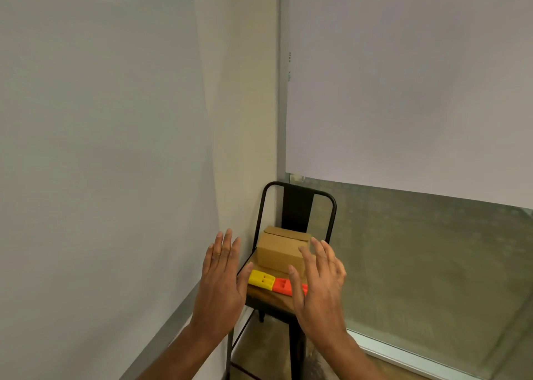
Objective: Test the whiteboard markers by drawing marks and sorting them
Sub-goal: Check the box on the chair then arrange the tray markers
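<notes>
A blank whiteboard [95, 148] fills the left side of the view. In the corner stands a black metal chair [297, 203] with a wooden seat. A closed cardboard box [278, 249] sits on the seat. In front of the box lie a yellow plastic holder [262, 279] and an orange one [282, 286], side by side. My left hand [220, 281] hovers with straight fingers to the left of the chair. My right hand [317, 284] is spread above the seat and covers part of the orange holder and the box. Neither hand holds anything. No marker is visible.
A grey frame edge [173, 322] runs along the whiteboard's bottom. On the right is a glass partition [418, 264] with a large white sheet [403, 85] covering its upper part. A beige wall strip [245, 120] lies between board and partition.
</notes>
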A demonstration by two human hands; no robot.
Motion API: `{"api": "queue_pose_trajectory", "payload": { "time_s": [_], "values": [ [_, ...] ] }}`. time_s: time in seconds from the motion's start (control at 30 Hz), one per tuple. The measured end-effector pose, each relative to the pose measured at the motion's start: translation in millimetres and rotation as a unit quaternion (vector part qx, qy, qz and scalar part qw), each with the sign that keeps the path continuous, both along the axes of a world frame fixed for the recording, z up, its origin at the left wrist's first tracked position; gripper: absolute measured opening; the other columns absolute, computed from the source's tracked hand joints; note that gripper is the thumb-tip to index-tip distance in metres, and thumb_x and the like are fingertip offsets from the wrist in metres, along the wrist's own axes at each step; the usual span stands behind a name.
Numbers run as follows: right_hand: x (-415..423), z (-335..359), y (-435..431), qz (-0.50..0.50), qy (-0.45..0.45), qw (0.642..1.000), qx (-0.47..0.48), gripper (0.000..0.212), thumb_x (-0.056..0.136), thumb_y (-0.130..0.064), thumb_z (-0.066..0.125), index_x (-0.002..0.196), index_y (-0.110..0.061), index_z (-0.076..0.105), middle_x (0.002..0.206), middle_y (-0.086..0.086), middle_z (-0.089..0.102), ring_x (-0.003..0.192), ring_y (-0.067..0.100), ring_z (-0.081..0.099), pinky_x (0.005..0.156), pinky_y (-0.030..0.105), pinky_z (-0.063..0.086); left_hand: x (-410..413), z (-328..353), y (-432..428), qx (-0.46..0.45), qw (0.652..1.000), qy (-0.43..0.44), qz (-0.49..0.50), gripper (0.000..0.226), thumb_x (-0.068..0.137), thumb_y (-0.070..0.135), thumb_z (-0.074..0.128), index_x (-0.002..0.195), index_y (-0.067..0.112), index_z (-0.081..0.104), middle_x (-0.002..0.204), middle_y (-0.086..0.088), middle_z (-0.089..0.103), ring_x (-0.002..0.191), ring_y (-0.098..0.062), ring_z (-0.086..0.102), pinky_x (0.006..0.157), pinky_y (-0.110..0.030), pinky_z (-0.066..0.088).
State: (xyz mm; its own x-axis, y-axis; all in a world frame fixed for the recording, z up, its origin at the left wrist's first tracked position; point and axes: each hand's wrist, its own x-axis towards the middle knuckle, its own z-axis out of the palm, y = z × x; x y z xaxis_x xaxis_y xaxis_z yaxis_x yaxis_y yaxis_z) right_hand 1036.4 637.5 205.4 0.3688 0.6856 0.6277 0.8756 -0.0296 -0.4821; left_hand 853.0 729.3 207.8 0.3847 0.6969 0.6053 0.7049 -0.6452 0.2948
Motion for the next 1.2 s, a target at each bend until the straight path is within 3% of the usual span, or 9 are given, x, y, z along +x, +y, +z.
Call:
{"api": "queue_pose_trajectory", "payload": {
  "time_s": [0.37,0.47,0.53,0.6,0.7,0.87,1.0,1.1,1.2],
  "values": [
    [146,-25,134,0.009,0.027,0.998,-0.052,0.044,0.101,-0.043,0.045,0.140,-0.023,0.049,0.156,0.002,0.038,0.148,0.021,0.025,0.118,0.053,0.027,122,-36,132,-0.154,0.988,0.003,0.031,0.067,0.102,0.058,0.026,0.157,0.020,0.028,0.166,0.002,0.016,0.154,-0.016,0.007,0.124,-0.042,0.018],
    [166,-45,165,0.018,0.084,0.993,-0.077,0.045,0.101,-0.041,0.050,0.143,-0.025,0.046,0.154,0.001,0.039,0.145,0.020,0.030,0.117,0.048,0.032,142,-43,159,-0.269,0.962,-0.042,0.017,0.059,0.102,0.048,0.035,0.154,0.020,0.034,0.161,0.000,0.031,0.149,-0.016,0.028,0.118,-0.031,0.028],
    [174,-58,185,0.024,0.153,0.983,-0.102,0.046,0.100,-0.039,0.054,0.143,-0.023,0.045,0.150,0.000,0.045,0.139,0.018,0.039,0.113,0.046,0.039,151,-50,181,-0.353,0.931,-0.090,0.024,0.045,0.106,0.039,0.038,0.143,0.016,0.045,0.138,0.001,0.053,0.122,-0.011,0.050,0.094,-0.013,0.041],
    [181,-71,205,0.028,0.232,0.964,-0.125,0.047,0.099,-0.036,0.056,0.142,-0.021,0.045,0.144,-0.001,0.051,0.133,0.018,0.046,0.107,0.038,0.043,159,-59,204,-0.412,0.899,-0.145,0.028,0.038,0.106,0.041,0.037,0.131,0.018,0.055,0.121,0.006,0.059,0.110,-0.011,0.055,0.081,-0.018,0.043],
    [187,-87,235,0.026,0.325,0.928,-0.178,0.051,0.099,-0.038,0.057,0.145,-0.019,0.044,0.145,0.002,0.051,0.131,0.019,0.048,0.096,0.028,0.040,167,-83,244,-0.452,0.874,-0.178,0.022,0.034,0.107,0.039,0.036,0.117,0.022,0.063,0.111,0.003,0.067,0.107,-0.016,0.063,0.085,-0.030,0.049],
    [190,-111,281,-0.016,0.406,0.888,-0.215,0.050,0.098,-0.035,0.060,0.142,-0.016,0.046,0.141,0.007,0.055,0.125,0.021,0.052,0.091,0.028,0.042,182,-106,303,-0.510,0.840,-0.186,0.017,0.030,0.107,0.037,0.037,0.108,0.021,0.063,0.105,-0.004,0.068,0.096,-0.019,0.064,0.084,-0.037,0.050],
    [191,-125,311,-0.054,0.457,0.859,-0.225,0.049,0.098,-0.033,0.060,0.141,-0.015,0.046,0.136,0.010,0.057,0.117,0.022,0.055,0.087,0.029,0.043,195,-124,341,-0.543,0.816,-0.195,0.025,0.023,0.107,0.037,0.038,0.107,0.029,0.058,0.095,0.007,0.059,0.103,-0.023,0.058,0.078,-0.032,0.046],
    [187,-134,322,-0.075,0.499,0.837,-0.214,0.045,0.098,-0.033,0.060,0.138,-0.018,0.047,0.128,0.008,0.061,0.109,0.021,0.058,0.078,0.029,0.048,201,-131,357,-0.558,0.799,-0.221,0.033,0.034,0.107,0.034,0.039,0.133,0.019,0.056,0.114,0.004,0.055,0.118,-0.024,0.053,0.091,-0.030,0.041],
    [185,-141,327,-0.095,0.524,0.824,-0.192,0.040,0.098,-0.031,0.060,0.134,-0.016,0.050,0.109,0.002,0.063,0.097,0.018,0.061,0.068,0.026,0.049,203,-138,366,-0.561,0.788,-0.251,0.042,0.026,0.106,0.033,0.042,0.107,0.023,0.066,0.100,0.004,0.059,0.100,-0.021,0.055,0.076,-0.028,0.043]
  ]
}}
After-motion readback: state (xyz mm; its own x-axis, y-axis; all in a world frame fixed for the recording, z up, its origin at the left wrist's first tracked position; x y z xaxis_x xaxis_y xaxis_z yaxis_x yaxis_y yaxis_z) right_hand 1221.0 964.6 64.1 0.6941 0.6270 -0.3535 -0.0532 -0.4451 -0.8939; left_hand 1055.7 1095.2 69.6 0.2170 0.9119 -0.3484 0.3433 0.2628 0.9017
